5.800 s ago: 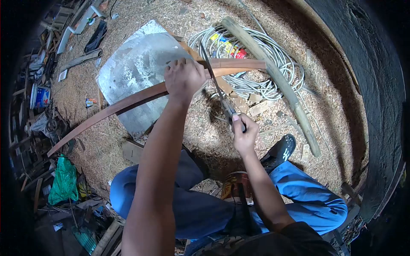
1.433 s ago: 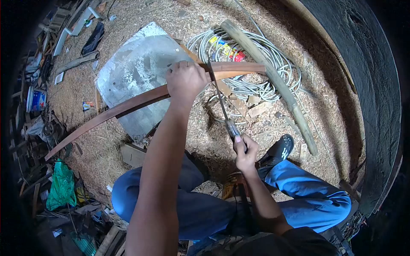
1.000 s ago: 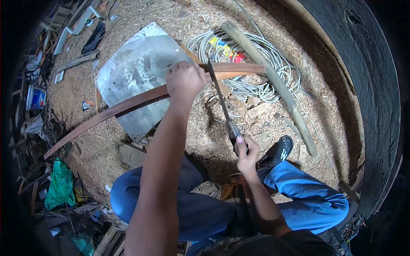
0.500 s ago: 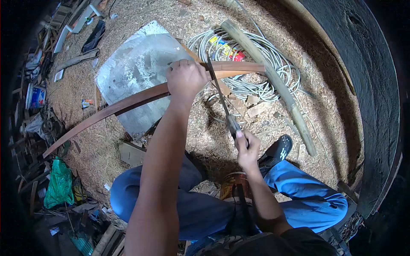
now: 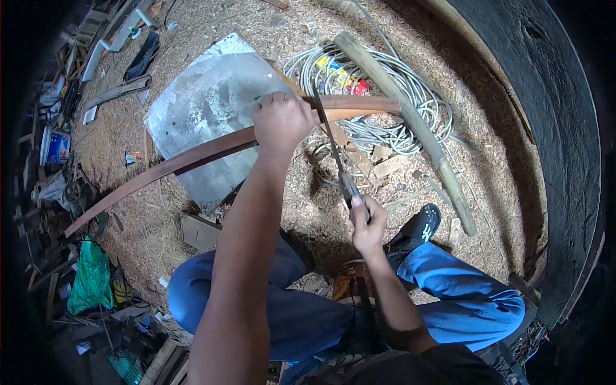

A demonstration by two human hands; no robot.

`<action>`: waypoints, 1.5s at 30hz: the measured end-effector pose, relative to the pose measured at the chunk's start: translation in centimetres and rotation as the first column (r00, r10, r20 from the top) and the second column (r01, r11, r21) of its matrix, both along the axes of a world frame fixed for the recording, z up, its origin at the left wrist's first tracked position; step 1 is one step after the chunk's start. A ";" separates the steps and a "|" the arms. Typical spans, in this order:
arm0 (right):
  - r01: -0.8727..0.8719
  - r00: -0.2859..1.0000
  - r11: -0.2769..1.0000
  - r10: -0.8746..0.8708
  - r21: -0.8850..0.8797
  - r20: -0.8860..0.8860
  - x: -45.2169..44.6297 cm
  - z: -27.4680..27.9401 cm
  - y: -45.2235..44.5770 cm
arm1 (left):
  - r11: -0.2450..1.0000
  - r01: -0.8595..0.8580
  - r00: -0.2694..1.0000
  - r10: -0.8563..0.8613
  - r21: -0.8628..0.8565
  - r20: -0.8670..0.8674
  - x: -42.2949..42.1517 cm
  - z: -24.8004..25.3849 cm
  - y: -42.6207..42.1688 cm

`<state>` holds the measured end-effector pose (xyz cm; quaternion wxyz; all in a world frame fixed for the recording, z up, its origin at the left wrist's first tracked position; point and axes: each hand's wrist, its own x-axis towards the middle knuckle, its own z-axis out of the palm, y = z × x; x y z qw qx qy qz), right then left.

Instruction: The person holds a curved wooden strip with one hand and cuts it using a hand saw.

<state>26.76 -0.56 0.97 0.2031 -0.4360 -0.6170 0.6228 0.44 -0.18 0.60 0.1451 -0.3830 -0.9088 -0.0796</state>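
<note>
My left hand [image 5: 283, 123] is closed over a long, curved, reddish-brown wooden strip [image 5: 208, 151], pressing down from above. The strip runs from the lower left to a wooden pole at the upper right, and its underside looks orange right of the blade. In my right hand [image 5: 368, 224] is the handle of what looks like a handsaw [image 5: 333, 149], seen nearly edge-on. Its thin dark blade lies across the strip, just right of my left fingers. Teeth cannot be made out, and the left fingertips are hidden behind the strip.
A grey metal sheet [image 5: 205, 102] lies on the shavings-covered floor beneath the strip. Coiled cable [image 5: 427, 119] and a pole [image 5: 423, 141] lie at the upper right. A dark timber wall [image 5: 558, 160] curves along the right. A green plastic bag [image 5: 90, 279] and scrap lie left.
My right hand has moved slightly left and toward me with the saw. The left hand keeps its hold on the strip. The whole view has shifted a little.
</note>
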 end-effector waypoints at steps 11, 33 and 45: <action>-0.040 0.999 0.996 0.042 0.080 -0.025 1.5 -0.8 -0.2 | 1.000 -0.002 1.000 0.002 0.016 0.027 -0.2 -0.2 0.2; -0.041 0.997 0.998 0.044 0.042 -0.064 -5.6 -2.2 3.3 | 1.000 -0.003 1.000 0.002 0.026 0.006 -0.2 -0.5 0.2; -0.029 0.999 0.996 0.031 0.079 -0.031 -3.5 -2.0 2.6 | 1.000 -0.011 1.000 0.011 0.004 0.019 -0.1 -0.5 0.2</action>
